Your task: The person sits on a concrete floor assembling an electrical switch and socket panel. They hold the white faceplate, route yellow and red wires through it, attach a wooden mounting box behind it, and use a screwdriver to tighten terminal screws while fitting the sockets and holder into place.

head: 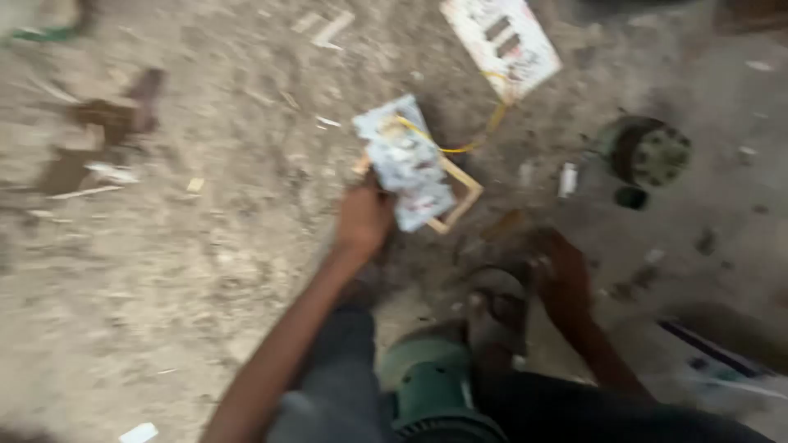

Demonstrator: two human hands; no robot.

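Dusty dirt floor (189,271) with white board (501,37), round metal part (652,152), scraps.

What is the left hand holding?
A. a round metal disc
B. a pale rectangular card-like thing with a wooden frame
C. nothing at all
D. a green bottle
B: the left hand has its grip closed on a pale, blurry rectangular card-like piece backed by a light wooden frame, with a thin yellow wire across it, above the dusty ground.

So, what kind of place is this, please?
Probably a rough repair workshop with a dirt floor. A green motor lies by the person's legs, a round metal part sits on the ground, and the left hand holds a wired board.
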